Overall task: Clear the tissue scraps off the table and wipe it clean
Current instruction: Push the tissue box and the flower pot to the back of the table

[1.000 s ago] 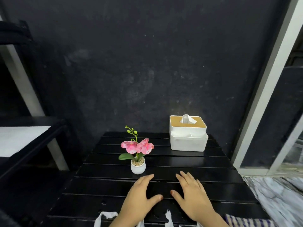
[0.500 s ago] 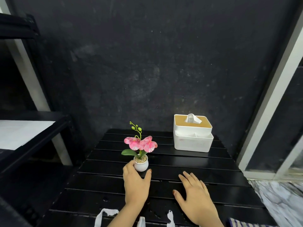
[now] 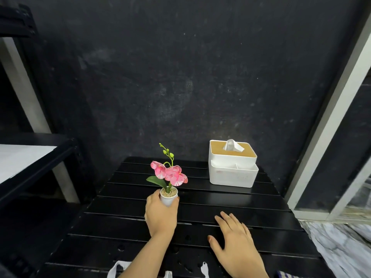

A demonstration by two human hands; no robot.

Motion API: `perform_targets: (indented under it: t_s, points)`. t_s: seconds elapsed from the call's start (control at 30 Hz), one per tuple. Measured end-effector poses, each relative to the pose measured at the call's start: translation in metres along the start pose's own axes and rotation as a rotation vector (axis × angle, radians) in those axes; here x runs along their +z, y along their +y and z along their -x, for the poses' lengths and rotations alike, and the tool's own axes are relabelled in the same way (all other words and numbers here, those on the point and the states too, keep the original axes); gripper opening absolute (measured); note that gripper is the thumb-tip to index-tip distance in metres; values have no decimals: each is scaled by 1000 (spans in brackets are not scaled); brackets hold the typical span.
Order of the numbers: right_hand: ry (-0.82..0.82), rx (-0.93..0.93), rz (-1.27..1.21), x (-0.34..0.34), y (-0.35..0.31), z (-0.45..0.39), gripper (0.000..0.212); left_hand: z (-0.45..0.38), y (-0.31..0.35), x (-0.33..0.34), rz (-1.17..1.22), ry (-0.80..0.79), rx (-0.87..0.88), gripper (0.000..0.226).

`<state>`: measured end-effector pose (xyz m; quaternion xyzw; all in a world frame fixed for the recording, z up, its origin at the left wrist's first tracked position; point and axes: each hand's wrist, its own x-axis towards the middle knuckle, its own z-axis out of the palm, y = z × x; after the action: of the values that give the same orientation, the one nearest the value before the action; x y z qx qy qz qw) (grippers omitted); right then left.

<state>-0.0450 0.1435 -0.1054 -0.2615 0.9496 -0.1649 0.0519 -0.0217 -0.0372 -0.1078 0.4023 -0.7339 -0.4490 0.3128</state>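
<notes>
A black slatted table (image 3: 230, 201) fills the lower middle of the head view. White tissue scraps lie at its near edge: one strip (image 3: 115, 267) at the lower left, a small piece (image 3: 204, 268) beside my right wrist, another bit (image 3: 168, 274) by my left forearm. My left hand (image 3: 160, 214) is wrapped around the small white flower pot (image 3: 168, 198), which holds a pink artificial orchid (image 3: 170, 174). My right hand (image 3: 234, 243) rests flat on the table with fingers spread, holding nothing.
A white tissue box (image 3: 232, 164) with a wooden lid and a tissue sticking out stands at the table's back right. A striped cloth corner (image 3: 285, 274) shows at the lower right. A dark shelf (image 3: 34, 157) stands left, a white frame (image 3: 329, 121) right, a black wall behind.
My left hand left the table surface, moved forward to the flower pot and closed around it. My right hand stayed flat on the table.
</notes>
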Motion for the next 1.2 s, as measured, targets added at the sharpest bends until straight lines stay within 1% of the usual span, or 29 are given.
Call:
perform_targets:
  t_s: [0.17,0.33,0.57,0.8,1.07,1.2]
  points:
    - [-5,12,8,2,0,-1,100,-16,6,5,28,-27,-29,47]
    - [6,-4,-5,2,0,-4,99,-31,17,24,84,-92,-33,45]
    - [4,-11,-38,0,0,-6,98,-45,20,51,40,-164,-8,46]
    - [-15,-9,-22,1,1,-6,98,-55,28,70,18,-177,48,37]
    - [25,24,-12,3,1,-9,91,-66,34,90,17,-188,64,40]
    - [17,11,16,5,3,-14,87,-70,33,97,19,-187,74,44]
